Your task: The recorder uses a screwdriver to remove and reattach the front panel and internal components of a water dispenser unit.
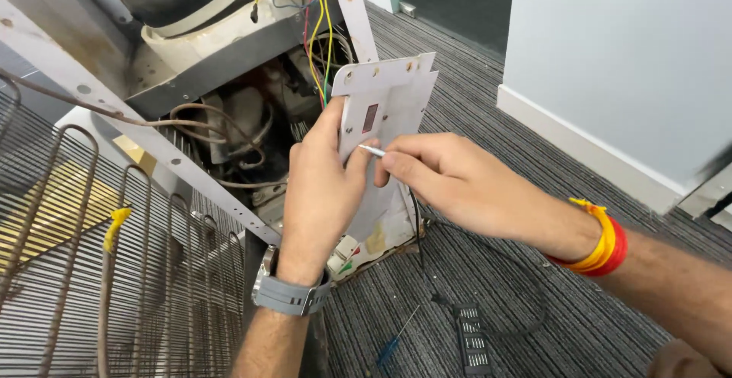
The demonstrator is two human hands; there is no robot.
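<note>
A rusty wire condenser grille (99,271) fills the left. Beside it, the left hand (320,187) grips a white metal cover plate (389,96) at an opened appliance's back. The right hand (450,180) pinches a thin white piece (372,150), possibly a wire end, against the plate.

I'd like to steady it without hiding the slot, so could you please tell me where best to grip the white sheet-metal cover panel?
Probably the white sheet-metal cover panel is best gripped on its long left edge, coming from the left, as the left hand does: that edge is free, and the small rectangular slot stays uncovered.
</note>
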